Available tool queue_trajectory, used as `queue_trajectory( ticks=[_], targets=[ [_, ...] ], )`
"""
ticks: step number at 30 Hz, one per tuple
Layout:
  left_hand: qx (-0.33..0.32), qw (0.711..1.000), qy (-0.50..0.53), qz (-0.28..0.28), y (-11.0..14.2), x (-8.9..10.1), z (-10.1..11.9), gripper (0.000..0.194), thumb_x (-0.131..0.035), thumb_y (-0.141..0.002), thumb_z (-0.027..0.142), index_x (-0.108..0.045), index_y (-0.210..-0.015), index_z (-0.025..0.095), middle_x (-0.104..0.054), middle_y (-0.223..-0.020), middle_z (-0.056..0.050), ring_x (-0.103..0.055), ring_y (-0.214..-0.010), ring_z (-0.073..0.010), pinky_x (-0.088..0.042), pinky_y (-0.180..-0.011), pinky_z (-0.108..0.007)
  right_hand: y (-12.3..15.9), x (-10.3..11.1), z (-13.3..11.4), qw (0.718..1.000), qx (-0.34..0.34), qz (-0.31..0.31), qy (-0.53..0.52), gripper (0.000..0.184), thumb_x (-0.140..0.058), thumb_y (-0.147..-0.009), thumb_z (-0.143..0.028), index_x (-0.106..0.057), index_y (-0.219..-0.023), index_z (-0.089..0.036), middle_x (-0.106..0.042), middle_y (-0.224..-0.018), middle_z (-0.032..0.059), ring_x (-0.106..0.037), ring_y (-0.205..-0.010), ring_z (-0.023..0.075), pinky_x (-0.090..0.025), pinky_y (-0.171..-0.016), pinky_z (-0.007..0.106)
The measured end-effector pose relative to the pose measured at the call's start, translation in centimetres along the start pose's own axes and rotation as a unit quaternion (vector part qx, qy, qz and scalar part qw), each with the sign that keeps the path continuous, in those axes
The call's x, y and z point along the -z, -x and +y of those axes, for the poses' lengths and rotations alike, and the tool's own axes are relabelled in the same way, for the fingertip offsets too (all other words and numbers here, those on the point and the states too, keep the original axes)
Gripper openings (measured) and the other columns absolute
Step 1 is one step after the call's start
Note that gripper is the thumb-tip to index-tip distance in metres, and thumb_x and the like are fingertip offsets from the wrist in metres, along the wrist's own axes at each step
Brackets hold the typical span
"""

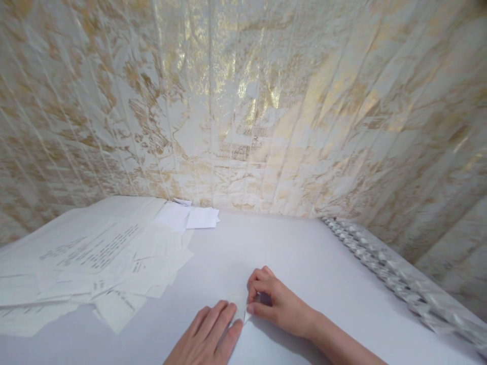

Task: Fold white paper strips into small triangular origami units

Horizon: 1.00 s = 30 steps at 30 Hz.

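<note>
A small white piece of folded paper (247, 316) lies on the white tabletop (262, 243), near its front middle. My left hand (211, 329) rests flat beside it with fingers stretched out, the fingertips pressing on its left part. From the other side my right hand (276, 302) is closed in a pinch at the paper's right edge, thumb low and fingers curled. Much of the paper is hidden under the fingers, so its full shape cannot be made out.
Loose printed sheets (114, 253) are spread in a pile over the left side. Small blank paper pieces (203, 218) lie at the back. Rows of interlocked folded paper (380, 268) run along the right edge. A gold-and-white patterned curtain (243, 111) hangs behind the table.
</note>
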<state>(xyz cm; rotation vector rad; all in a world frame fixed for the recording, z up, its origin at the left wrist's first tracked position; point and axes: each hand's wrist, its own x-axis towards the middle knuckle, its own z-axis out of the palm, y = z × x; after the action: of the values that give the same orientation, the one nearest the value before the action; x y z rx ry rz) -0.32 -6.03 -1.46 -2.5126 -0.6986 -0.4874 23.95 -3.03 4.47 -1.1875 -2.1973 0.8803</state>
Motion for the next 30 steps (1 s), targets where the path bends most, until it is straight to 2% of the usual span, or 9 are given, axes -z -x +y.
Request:
queue_trajectory(
  ticks=[4,8,13,16,24,30],
  targets=[
    [-0.002,0.999,0.008,0.032,0.1,-0.7,-0.1,0.032,-0.051,-0.096,0.028,-0.061,-0.127,0.023,-0.067,-0.129,-0.004,-0.054,-0.119,-0.0235,-0.037,-0.099,-0.032,-0.3,-0.5,-0.5,0.998,-0.045,0.024,0.021,0.021,-0.077,-0.079,-0.006,-0.062,-0.074,-0.019,-0.057,-0.091,-0.0005,-0.051,-0.095,0.0197,-0.038,-0.092,0.035],
    [0.010,0.999,0.016,0.045,0.6,-1.9,0.5,0.036,-0.044,-0.098,0.023,-0.058,-0.131,0.025,-0.064,-0.134,-0.004,-0.050,-0.124,-0.0255,-0.035,-0.101,-0.036,-0.1,-0.9,-0.6,0.998,-0.043,0.033,0.019,0.023,-0.072,-0.080,-0.001,-0.060,-0.074,-0.019,-0.056,-0.093,0.0003,-0.051,-0.097,0.0201,-0.039,-0.091,0.034],
    [0.011,0.999,0.020,0.033,0.6,-1.8,0.7,0.042,-0.045,-0.099,0.039,-0.052,-0.140,0.028,-0.063,-0.134,-0.004,-0.048,-0.124,-0.0270,-0.036,-0.099,-0.036,0.2,-1.1,-0.7,0.998,-0.048,0.036,0.027,0.024,-0.066,-0.080,0.001,-0.056,-0.075,-0.020,-0.055,-0.092,0.0012,-0.050,-0.095,0.0212,-0.041,-0.087,0.034],
    [0.014,0.999,0.026,0.032,0.5,-1.6,0.7,0.043,-0.046,-0.098,0.042,-0.053,-0.138,0.028,-0.062,-0.134,-0.005,-0.047,-0.125,-0.0271,-0.036,-0.100,-0.036,0.3,-1.0,-0.8,0.998,-0.051,0.034,0.029,0.024,-0.064,-0.080,0.001,-0.055,-0.075,-0.021,-0.055,-0.092,0.0014,-0.049,-0.095,0.0217,-0.041,-0.086,0.035],
    [0.024,0.998,0.030,0.048,0.5,-2.0,0.8,0.043,-0.037,-0.099,0.019,-0.056,-0.135,0.031,-0.063,-0.131,-0.004,-0.049,-0.124,-0.0279,-0.034,-0.100,-0.040,0.2,-1.0,-1.1,0.997,-0.057,0.032,0.033,0.026,-0.063,-0.079,0.002,-0.052,-0.075,-0.021,-0.055,-0.090,0.0013,-0.049,-0.093,0.0217,-0.041,-0.084,0.035],
    [0.025,0.999,0.017,0.019,0.4,-1.5,0.8,0.051,-0.033,-0.099,0.011,-0.054,-0.139,0.034,-0.064,-0.132,0.002,-0.051,-0.123,-0.0254,-0.035,-0.100,-0.040,0.3,-1.2,-1.0,0.998,-0.053,0.038,0.028,0.026,-0.061,-0.080,0.001,-0.050,-0.075,-0.021,-0.054,-0.090,0.0016,-0.048,-0.092,0.0218,-0.041,-0.083,0.035]
  ],
)
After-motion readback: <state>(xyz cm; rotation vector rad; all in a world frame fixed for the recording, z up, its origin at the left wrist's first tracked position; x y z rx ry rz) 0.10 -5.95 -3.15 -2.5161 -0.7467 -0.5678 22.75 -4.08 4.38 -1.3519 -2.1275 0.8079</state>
